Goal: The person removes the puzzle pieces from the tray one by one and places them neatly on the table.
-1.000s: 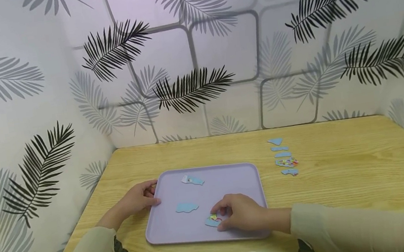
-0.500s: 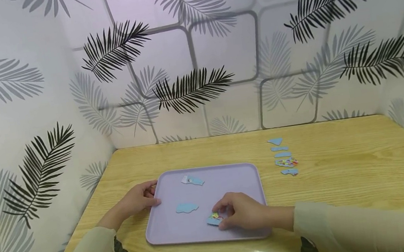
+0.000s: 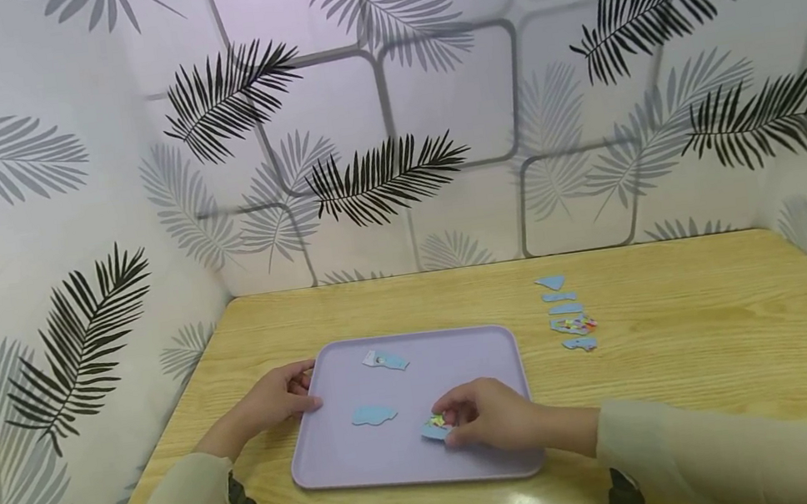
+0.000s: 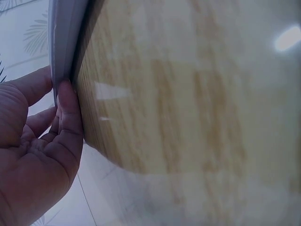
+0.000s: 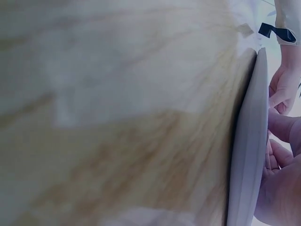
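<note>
On the wooden table lies a light purple tray [image 3: 368, 458]. The left hand [image 3: 279, 397] grips its left rim, thumb on top and fingers beneath; in the left wrist view that hand [image 4: 44, 141] pinches the tray edge [image 4: 66, 37]. Over the tray's front right part, the right hand [image 3: 492, 416] pinches a blue piece with a colourful print [image 3: 434, 428], which is slightly tilted. Its fingers cover part of the piece. A plain blue piece [image 3: 374, 414] and a blue-and-white piece [image 3: 386, 361] lie on the tray. The right wrist view shows the right hand [image 5: 282, 174] beyond the tray wall [image 5: 249, 150].
Right of the tray, several pieces stand in a column on the table [image 3: 688, 351]: a blue triangle [image 3: 550, 283], narrow blue strips [image 3: 565, 309], a colourful piece [image 3: 571, 325] and a small blue one [image 3: 579, 344]. A leaf-patterned wall [image 3: 459, 211] rises behind.
The right hand has moved a little to the right and away from the tray's front edge, carrying the printed piece with it. The left hand stays on the rim.
</note>
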A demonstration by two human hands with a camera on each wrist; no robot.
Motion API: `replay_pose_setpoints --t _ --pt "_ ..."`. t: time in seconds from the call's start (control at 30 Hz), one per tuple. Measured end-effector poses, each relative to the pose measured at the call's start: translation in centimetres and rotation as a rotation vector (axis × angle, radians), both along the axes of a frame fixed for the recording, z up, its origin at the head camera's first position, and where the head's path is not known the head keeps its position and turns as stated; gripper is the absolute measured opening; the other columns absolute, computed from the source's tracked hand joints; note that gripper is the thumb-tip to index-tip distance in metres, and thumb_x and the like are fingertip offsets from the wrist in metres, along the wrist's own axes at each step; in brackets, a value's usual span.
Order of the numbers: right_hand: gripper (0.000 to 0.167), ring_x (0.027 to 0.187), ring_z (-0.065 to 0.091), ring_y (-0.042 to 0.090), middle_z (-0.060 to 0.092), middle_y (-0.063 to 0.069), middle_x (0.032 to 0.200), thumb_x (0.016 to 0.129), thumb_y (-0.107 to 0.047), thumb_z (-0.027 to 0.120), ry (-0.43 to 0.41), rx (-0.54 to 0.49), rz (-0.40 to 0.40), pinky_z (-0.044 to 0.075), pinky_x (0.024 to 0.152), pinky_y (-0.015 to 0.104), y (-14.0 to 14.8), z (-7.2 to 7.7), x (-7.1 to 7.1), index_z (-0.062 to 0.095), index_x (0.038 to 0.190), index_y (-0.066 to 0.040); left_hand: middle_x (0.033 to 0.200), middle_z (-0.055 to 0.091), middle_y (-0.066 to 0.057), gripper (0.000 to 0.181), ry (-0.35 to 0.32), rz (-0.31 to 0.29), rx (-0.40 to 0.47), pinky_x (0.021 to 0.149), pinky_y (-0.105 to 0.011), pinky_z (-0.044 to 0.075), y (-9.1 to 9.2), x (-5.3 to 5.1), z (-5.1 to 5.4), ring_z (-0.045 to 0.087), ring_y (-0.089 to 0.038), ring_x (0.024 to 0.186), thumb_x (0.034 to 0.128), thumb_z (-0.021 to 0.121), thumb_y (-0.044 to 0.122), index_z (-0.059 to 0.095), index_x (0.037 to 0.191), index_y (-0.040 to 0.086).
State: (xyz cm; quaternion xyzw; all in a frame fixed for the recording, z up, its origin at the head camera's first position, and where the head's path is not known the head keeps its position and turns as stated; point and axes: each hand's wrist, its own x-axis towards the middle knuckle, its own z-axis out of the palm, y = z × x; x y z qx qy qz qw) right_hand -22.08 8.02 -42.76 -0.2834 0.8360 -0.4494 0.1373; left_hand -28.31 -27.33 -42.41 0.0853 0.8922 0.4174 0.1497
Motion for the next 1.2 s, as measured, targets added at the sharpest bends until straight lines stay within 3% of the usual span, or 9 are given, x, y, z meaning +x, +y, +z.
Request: replay_pose_setpoints --t 0.83,1.2 --pt "0.034 0.081 0.06 0.017 0.065 -0.003 0.091 0.082 -0.009 0.077 0.038 -0.042 -0.061 0.048 0.061 0.025 4.1 0.8 -1.1 0.07 0.115 -0.005 0.102 0.054 -0.012 0.068 -0.002 -0.009 -0.01 0.067 -0.03 0.049 0.0 0.2 0.3 0.051 -0.021 0.086 0.0866 0.073 0.006 0.038 0.144 -0.007" --pt "0.035 0.083 0.056 0.022 0.063 0.004 0.095 0.085 -0.007 0.074 0.007 -0.077 -0.156 0.048 0.053 0.025 7.2 1.8 -1.2 0.067 0.119 -0.002 0.102 0.053 -0.012 0.069 -0.001 -0.002 -0.035 0.067 -0.031 0.049 0.1 0.1 0.3 0.051 -0.021 0.085 0.0866 0.073 0.006 0.038 0.145 -0.006"
